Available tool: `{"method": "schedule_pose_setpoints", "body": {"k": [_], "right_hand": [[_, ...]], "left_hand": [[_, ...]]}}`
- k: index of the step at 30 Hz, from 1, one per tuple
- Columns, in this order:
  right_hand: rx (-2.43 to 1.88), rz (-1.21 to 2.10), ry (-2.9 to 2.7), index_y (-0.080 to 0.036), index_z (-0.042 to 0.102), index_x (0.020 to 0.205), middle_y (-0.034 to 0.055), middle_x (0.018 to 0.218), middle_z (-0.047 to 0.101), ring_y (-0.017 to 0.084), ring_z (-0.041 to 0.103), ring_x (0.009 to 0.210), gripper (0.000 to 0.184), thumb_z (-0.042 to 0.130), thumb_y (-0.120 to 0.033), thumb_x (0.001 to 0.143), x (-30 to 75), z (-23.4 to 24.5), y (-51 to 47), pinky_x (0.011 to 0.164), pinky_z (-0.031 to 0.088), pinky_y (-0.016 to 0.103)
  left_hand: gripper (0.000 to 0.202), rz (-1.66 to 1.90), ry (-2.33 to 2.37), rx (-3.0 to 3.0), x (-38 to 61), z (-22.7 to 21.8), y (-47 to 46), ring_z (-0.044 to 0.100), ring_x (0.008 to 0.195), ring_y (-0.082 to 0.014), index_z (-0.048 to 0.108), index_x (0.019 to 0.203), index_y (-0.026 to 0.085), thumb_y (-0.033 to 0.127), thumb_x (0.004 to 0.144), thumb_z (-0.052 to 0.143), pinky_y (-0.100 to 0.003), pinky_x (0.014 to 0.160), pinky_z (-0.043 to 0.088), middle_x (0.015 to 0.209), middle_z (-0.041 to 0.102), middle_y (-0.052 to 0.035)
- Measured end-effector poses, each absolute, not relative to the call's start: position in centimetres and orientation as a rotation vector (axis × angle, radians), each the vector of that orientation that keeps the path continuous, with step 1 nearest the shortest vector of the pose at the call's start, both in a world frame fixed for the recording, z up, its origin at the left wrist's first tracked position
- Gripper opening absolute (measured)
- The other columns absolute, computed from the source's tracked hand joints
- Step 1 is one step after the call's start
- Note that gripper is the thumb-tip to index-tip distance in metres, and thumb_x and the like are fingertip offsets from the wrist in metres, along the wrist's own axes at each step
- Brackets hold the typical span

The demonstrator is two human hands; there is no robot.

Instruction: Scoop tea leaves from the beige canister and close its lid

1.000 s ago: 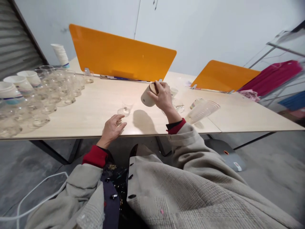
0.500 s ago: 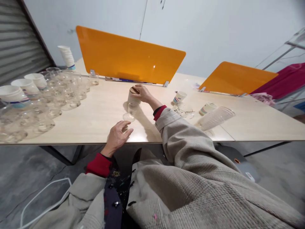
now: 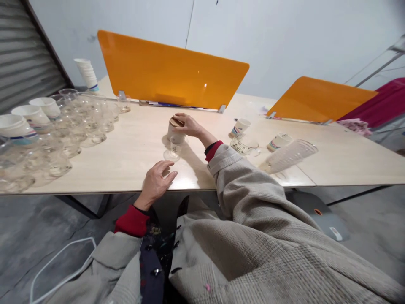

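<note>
A pale canister with a round wooden lid stands on the table. The fingers of my right hand are closed on the lid from above. Just in front of the canister is a small clear cup, with dark printing or bits on it that I cannot make out. My left hand rests at the table's front edge, near that cup but apart from it. Its fingers are loosely curved, thumb apart, holding nothing.
Many clear cups and several paper cups crowd the left. A paper-cup stack stands behind. To the right are a paper cup, a glass vessel with dark bits, another paper cup and a lying clear-cup stack. Orange dividers line the back.
My right hand and the lid have shifted slightly, and the lid's wooden top shows more now. My left hand has stayed in place. The view has moved a little.
</note>
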State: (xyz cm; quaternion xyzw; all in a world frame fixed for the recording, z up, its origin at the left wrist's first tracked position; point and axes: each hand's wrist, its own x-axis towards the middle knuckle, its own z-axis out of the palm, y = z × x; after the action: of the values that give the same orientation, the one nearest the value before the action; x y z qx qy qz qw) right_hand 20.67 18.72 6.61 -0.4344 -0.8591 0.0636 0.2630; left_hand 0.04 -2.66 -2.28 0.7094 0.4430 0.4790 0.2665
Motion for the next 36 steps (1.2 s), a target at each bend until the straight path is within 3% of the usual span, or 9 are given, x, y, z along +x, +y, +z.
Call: {"method": "schedule_pose_setpoints", "body": {"k": [3,6,10,12,17,26,36], "right_hand": [[-1.212,0.272,-2.318,-0.014,0.076,0.138,0.0196,0.155,0.067,0.034,0.062,0.142,0.06,0.078,-0.052,0.091,21.2,6.6,18.9,0.127,0.046,0.051],[-1.28,0.274,-2.08,-0.019,0.071,0.149,0.019,0.163,0.063,0.036,0.053,0.155,0.074,0.07,-0.071,0.096,22.3,6.6,17.6,0.134,0.038,0.058],[-1.306,0.348,-1.777,-0.022,0.071,0.144,0.0183,0.152,0.071,0.034,0.07,0.134,0.082,0.054,-0.087,0.099,23.6,5.5,13.1,0.122,0.052,0.055],[-1.302,0.432,-1.758,-0.021,0.07,0.144,0.019,0.148,0.073,0.035,0.073,0.127,0.088,0.06,-0.091,0.092,23.6,4.3,10.5,0.116,0.057,0.055],[-1.305,0.563,-1.782,-0.021,0.061,0.152,0.0199,0.148,0.073,0.039,0.071,0.134,0.107,0.091,-0.082,0.069,21.6,1.1,7.3,0.114,0.058,0.058],[-1.328,0.445,-1.823,-0.016,0.064,0.148,0.0163,0.139,0.075,0.03,0.071,0.124,0.077,0.083,-0.061,0.088,20.2,0.3,7.0,0.104,0.06,0.045],[-1.281,0.371,-1.906,-0.021,0.067,0.149,0.0161,0.136,0.078,0.032,0.072,0.118,0.074,0.082,-0.064,0.091,21.4,0.1,3.9,0.102,0.061,0.049]], "left_hand": [[0.03,1.299,1.195,1.912,0.0,-2.4,-2.6,0.08,0.112,-0.0261,0.081,0.115,0.023,0.041,0.093,0.072,-0.042,0.1,0.07,0.124,0.084,-0.0103],[0.031,1.304,1.191,1.891,0.0,-2.5,-2.5,0.08,0.111,-0.0258,0.081,0.116,0.024,0.043,0.093,0.073,-0.043,0.101,0.07,0.125,0.083,-0.0098],[0.039,1.346,1.197,1.852,0.1,-2.6,-2.4,0.077,0.123,-0.027,0.078,0.126,0.024,0.045,0.094,0.073,-0.045,0.105,0.068,0.138,0.079,-0.0107],[0.043,1.365,1.208,1.85,0.1,-2.6,-2.3,0.072,0.135,-0.0291,0.075,0.133,0.024,0.044,0.094,0.073,-0.047,0.107,0.067,0.149,0.074,-0.0124],[0.044,1.345,1.235,1.871,0.1,-2.6,-2.1,0.067,0.143,-0.0306,0.073,0.135,0.025,0.041,0.094,0.073,-0.05,0.111,0.065,0.156,0.069,-0.0138],[0.04,1.387,1.237,1.858,0.1,-2.7,-2.0,0.071,0.135,-0.0286,0.075,0.13,0.023,0.041,0.094,0.07,-0.047,0.109,0.066,0.15,0.072,-0.0135],[0.041,1.362,1.282,1.909,-0.1,-2.7,-1.7,0.071,0.133,-0.0285,0.075,0.13,0.024,0.043,0.093,0.069,-0.046,0.109,0.065,0.145,0.074,-0.0118]]}}
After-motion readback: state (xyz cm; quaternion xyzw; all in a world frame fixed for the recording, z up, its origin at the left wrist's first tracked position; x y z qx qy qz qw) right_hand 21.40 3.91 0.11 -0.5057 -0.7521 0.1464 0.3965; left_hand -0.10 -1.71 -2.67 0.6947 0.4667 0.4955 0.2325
